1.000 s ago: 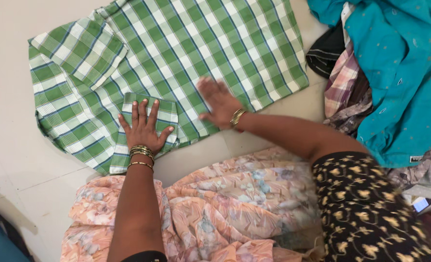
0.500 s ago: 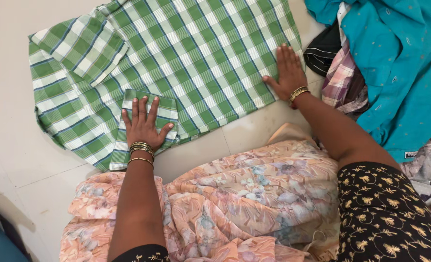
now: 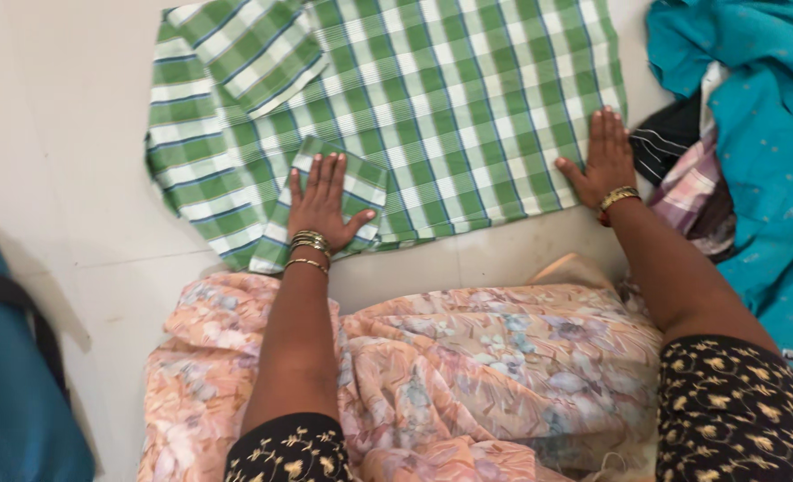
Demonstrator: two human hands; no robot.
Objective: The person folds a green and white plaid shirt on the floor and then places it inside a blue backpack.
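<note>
Both palms flat on checked green cloth point(image 3: 432, 98) — L hand point(image 3: 325, 201), R hand point(image 3: 603, 156).

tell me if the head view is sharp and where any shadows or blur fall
Head view: even, soft light with no glare; the green checked cloth and both flat hands, left hand and right hand, are sharp; a soft shadow falls on the floor at left; the blue bag nearby is blurred.

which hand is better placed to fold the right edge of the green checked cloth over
Right. The right hand lies flat on the green checked cloth at its right edge, while the left hand presses the folded corner near the left, probably best left anchoring it.
</note>
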